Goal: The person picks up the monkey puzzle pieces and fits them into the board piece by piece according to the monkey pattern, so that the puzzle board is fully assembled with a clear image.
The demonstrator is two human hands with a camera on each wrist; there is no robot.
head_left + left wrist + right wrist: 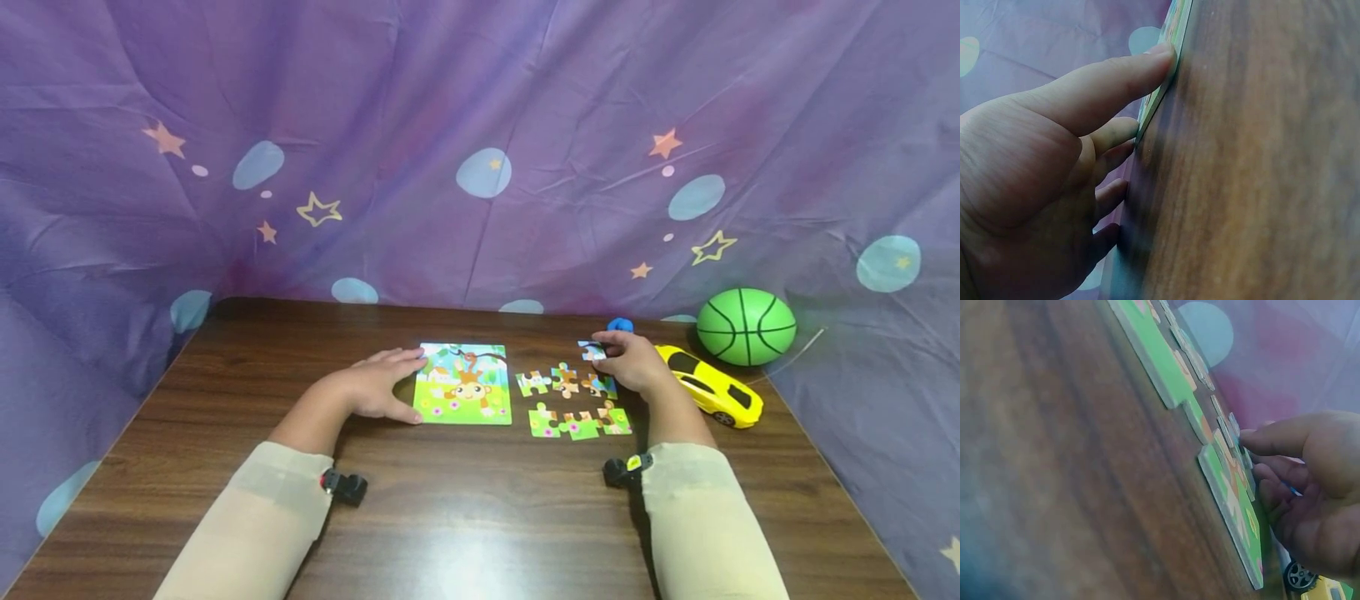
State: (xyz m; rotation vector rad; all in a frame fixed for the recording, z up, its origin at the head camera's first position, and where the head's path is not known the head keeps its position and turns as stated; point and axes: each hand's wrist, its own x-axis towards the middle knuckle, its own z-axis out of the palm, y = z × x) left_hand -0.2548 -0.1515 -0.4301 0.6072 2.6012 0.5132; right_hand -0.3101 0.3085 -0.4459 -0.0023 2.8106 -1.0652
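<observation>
A square picture card with a cartoon monkey (462,387) lies on the wooden table. My left hand (372,383) rests at its left side, thumb at the near corner and fingertips at the far one. In the left wrist view, the thumb (1125,78) touches the card's edge. My right hand (633,362) pinches a blue jigsaw piece (590,351) behind the other pieces. Two loose rows of jigsaw pieces lie between the hands: a middle row with a brown piece (565,380) and a near row with a green piece (582,427). Right fingertips partly hide the pinched piece.
A yellow toy car (712,387) stands just right of my right hand. Behind it sits a green ball (746,327) with black lines. A small blue object (620,325) lies beyond the right fingers. Purple patterned cloth (420,167) hangs behind the table.
</observation>
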